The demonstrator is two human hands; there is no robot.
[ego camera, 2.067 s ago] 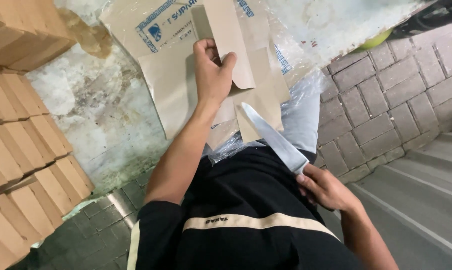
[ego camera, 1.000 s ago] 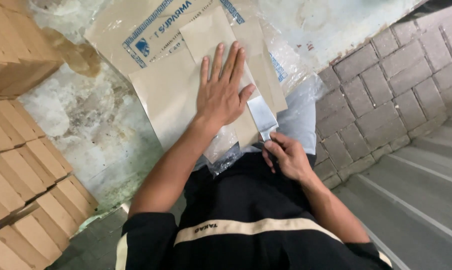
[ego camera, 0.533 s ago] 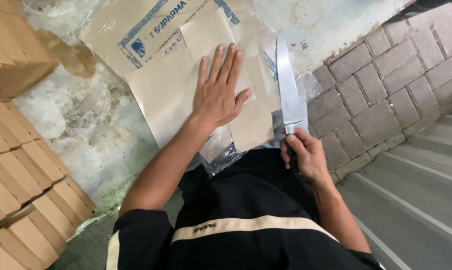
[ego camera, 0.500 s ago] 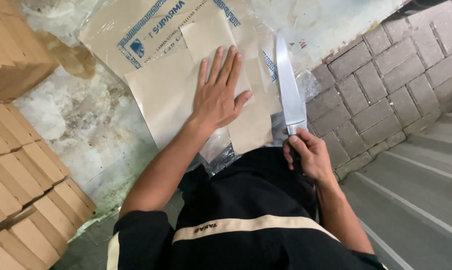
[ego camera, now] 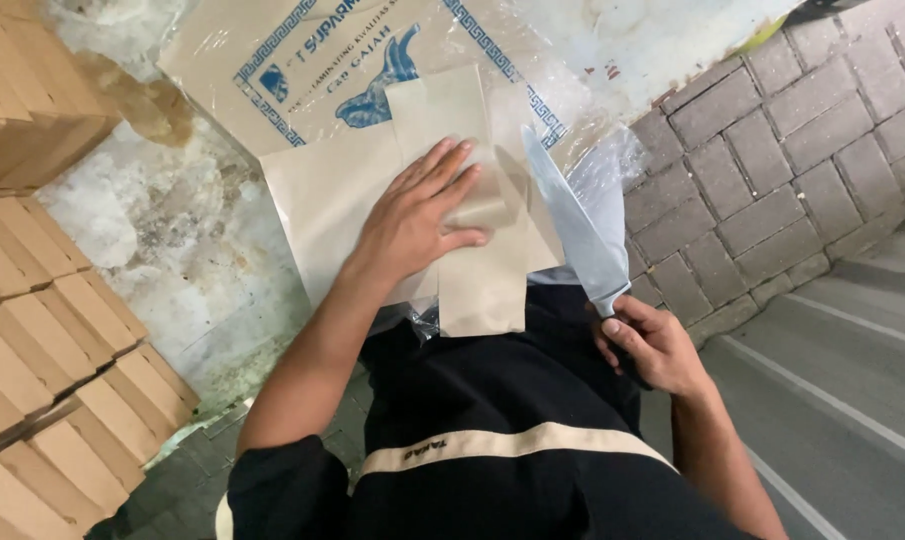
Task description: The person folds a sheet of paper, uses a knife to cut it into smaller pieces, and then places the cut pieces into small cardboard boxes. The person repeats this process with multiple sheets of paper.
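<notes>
Your left hand [ego camera: 412, 225] lies flat on a stack of brown paper sheets [ego camera: 347, 205]. Your fingers are spread wide and grip nothing. They just press down, most likely so the paper cannot slide. Your fingertips rest on a narrower strip of brown paper [ego camera: 472, 215] that lies on top of the bigger sheets and hangs off the near edge toward your body.

Your right hand [ego camera: 647, 345] is closed tight around the handle of a big kitchen knife [ego camera: 577, 235]. The handle is hidden inside your fist. The long shiny blade points up and away from you, just beside the right edge of the narrow strip. The picture does not show for sure if the blade touches the paper. It stays off to the side of your left fingers, which keeps them safe from the sharp edge.

Under the brown sheets is a clear plastic wrapper with blue print [ego camera: 372, 60], opened out so the paper can be reached. All of it sits on a rough grey stone top [ego camera: 172, 250]. On your left are stacks of folded brown boxes [ego camera: 42, 330], near but out of the way. On your right is a wall of grey paving bricks [ego camera: 762, 150].
</notes>
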